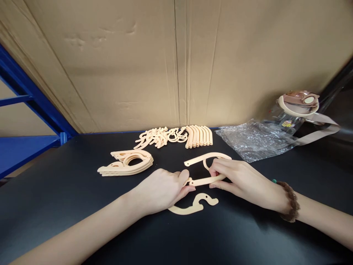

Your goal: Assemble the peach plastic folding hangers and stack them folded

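The beige hanger (205, 181) is between the hands over the black table (68, 195): the right hand (234, 175) pinches its bend, the left hand (169, 189) a small piece (mostly hidden) at its near arm's end. Before the hanger lies a hook piece (190, 209), partly covered; left, stacked hangers (132, 170); beyond, loose parts (199, 136); far right, a plastic bag (253, 141) overlapping a bottle (293, 106).
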The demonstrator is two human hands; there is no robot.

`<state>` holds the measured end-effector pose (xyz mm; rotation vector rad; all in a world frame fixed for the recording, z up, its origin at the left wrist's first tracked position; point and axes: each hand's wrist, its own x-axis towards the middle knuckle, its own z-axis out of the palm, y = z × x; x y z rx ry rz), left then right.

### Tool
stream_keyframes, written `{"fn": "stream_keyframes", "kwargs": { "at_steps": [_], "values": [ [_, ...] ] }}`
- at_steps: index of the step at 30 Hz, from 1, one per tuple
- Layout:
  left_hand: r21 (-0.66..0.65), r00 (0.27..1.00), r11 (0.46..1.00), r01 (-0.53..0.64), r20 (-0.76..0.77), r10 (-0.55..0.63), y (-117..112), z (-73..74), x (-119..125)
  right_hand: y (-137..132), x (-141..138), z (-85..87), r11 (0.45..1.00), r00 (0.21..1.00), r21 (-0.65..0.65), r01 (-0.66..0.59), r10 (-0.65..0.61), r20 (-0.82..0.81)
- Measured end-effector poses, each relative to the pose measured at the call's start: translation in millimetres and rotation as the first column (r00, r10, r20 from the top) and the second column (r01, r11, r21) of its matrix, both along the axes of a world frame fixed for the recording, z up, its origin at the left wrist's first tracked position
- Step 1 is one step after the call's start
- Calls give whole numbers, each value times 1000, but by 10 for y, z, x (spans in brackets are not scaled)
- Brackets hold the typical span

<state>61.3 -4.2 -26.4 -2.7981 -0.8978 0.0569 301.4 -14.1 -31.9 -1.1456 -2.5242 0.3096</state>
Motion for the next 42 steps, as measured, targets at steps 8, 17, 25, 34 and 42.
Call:
{"fn": "stream_keyframes", "kwargs": {
  "at_steps": [8, 17, 25, 34, 42],
  "values": [
    [-7, 1000, 1000, 16, 0, -16, 7, 7, -5, -6, -5, 6, 1000, 1000, -1, -9, 9, -7],
    [-13, 999, 1000, 6, -40, -7, 1, 21, 2, -17, -5, -1, 1000, 1000, -14, -1, 1, -16],
    [31, 1000, 999, 26, 5, -27, -17, 44, 2, -31, -17, 28, 1000, 1000, 15, 1, -1, -21],
    [237, 994, 966, 101, -68, -87, -3, 0, -16, -23, -3, 27, 997, 999, -83, 3, -6, -39],
    [378, 990, 915, 142, -76, -122, -55, 30, -10, 0, 3, 32, 971, 995, -241, -9, -16, -102]
  ]
}}
